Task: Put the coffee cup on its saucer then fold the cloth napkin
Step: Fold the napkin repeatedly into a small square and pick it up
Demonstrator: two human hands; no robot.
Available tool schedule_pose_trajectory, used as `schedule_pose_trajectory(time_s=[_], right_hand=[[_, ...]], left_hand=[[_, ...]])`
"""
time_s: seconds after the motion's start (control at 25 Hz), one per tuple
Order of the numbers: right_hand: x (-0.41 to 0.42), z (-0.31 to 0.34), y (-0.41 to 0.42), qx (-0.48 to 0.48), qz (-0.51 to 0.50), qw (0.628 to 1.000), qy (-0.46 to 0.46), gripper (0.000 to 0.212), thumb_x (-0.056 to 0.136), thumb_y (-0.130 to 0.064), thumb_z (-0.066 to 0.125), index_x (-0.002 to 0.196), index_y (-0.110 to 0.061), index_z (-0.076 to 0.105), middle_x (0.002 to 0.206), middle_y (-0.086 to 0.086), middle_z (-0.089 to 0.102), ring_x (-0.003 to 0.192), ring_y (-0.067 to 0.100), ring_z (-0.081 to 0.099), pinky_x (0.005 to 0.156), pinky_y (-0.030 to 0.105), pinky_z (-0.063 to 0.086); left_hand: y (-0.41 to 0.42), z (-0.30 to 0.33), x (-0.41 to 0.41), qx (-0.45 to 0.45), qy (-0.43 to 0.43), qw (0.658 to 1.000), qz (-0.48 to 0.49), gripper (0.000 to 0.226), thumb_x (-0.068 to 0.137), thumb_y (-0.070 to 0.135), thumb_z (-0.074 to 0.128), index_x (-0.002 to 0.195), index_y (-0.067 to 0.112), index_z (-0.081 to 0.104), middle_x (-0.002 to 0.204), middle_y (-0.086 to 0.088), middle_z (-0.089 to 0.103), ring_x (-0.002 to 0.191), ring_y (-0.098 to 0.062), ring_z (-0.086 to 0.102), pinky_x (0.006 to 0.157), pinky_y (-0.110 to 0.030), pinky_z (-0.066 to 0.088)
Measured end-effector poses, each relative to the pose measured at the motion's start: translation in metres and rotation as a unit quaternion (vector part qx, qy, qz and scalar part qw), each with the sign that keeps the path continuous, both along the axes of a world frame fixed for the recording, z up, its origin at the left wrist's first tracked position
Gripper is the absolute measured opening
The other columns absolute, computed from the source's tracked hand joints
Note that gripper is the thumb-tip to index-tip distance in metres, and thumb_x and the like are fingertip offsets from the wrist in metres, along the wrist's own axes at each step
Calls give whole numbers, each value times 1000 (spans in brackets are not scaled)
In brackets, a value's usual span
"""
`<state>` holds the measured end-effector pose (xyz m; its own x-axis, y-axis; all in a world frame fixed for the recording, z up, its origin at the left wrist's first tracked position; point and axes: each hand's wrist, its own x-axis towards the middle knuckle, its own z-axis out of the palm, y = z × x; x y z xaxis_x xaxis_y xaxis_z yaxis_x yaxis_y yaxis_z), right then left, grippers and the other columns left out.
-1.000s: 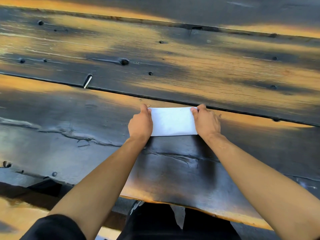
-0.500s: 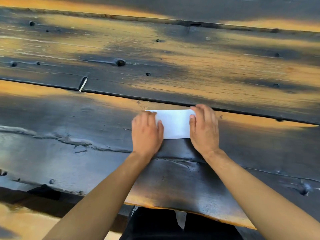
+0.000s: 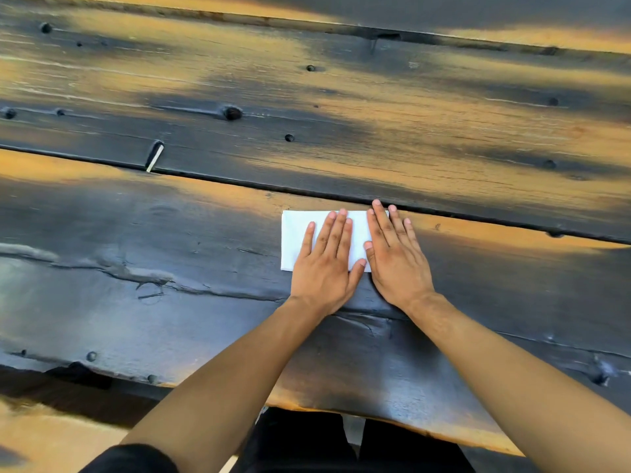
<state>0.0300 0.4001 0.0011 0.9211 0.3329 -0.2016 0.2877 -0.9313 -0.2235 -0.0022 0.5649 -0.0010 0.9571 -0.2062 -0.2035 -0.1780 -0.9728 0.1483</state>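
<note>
The white cloth napkin (image 3: 296,237) lies folded into a small rectangle on the dark wooden table (image 3: 170,254), just in front of a gap between planks. My left hand (image 3: 324,264) lies flat on its middle with the fingers spread. My right hand (image 3: 396,254) lies flat beside it over the napkin's right end, thumbs nearly touching. Both palms press down and grip nothing. Only the left part and a strip of the napkin between the hands show. No cup or saucer is in view.
The table is made of charred, dark and orange planks with knots, cracks and a long gap (image 3: 239,182) running across. Its near edge (image 3: 375,418) is just above my lap. A small pale sliver (image 3: 154,162) sticks out of the gap at the left.
My hands went from pinching the napkin's two ends to lying flat on top of it with fingers stretched out. They have slid closer together over the cloth.
</note>
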Motion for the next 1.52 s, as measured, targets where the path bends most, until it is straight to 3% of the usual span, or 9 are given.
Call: schedule_pose_trajectory(time_s=[0.24,0.4,0.52,0.68,0.92,1.12,1.24,1.4,1.52], right_hand=[[0,-1,-1,-29,5,1000,-1,62,106,-37,16,161,-12,1,170,1,-8,157,25,-4,127,47,4],[-1,1,0,-29,6,1000,0,64,105,-39,16,161,-12,2,170,2,-7,157,26,-3,127,48,3],[0,1,1,-29,7,1000,4,64,105,-38,16,161,-12,3,170,2,-6,157,26,-3,127,48,3],[0,1,-1,-30,10,999,5,65,102,-37,12,161,-12,5,169,1,-6,157,25,-4,127,47,3],[1,-1,-2,-24,12,1000,7,62,106,-37,18,161,-15,1,170,-2,-9,157,23,-6,126,45,-2],[1,4,-2,-26,7,999,28,63,108,-38,19,161,-17,-6,168,-3,-17,155,21,-14,126,43,-6],[2,9,2,-28,1,999,40,63,107,-41,17,161,-18,-7,168,-4,-17,156,21,-13,126,46,-6],[-9,18,-3,2,-38,999,28,64,104,-43,30,161,-18,13,169,-2,10,157,23,3,126,50,-1],[-35,20,-4,65,-115,989,-65,51,98,-32,42,144,-10,48,144,8,53,139,29,41,124,48,19]], left_hand=[[45,5,-8,25,41,994,102,82,102,61,10,159,5,-8,168,-10,-15,155,-22,-15,127,-47,1],[46,14,-5,36,38,993,103,81,102,59,10,158,2,-5,167,-14,-12,156,-26,-13,126,-53,-1],[19,21,4,26,7,998,55,74,104,48,17,158,-1,2,167,-19,-6,156,-30,-9,126,-52,-3],[-17,14,21,-12,9,1000,-14,65,107,41,17,159,5,4,169,-12,-3,156,-24,-8,127,-48,-2],[23,1,12,7,10,1000,-6,68,105,49,15,161,13,-1,169,-4,-6,156,-21,-8,127,-49,4],[69,9,9,36,46,997,52,83,100,65,8,158,9,-13,167,-6,-21,154,-19,-20,127,-41,-5],[74,10,9,50,53,996,51,86,98,68,6,158,9,-13,166,-6,-22,153,-20,-21,127,-46,-5],[70,21,11,80,15,996,40,83,100,63,13,160,7,-3,168,-14,-12,155,-28,-15,124,-57,-6],[54,32,-6,11,-92,995,-39,61,99,34,44,150,1,37,162,-26,23,152,-40,18,122,-61,15]])
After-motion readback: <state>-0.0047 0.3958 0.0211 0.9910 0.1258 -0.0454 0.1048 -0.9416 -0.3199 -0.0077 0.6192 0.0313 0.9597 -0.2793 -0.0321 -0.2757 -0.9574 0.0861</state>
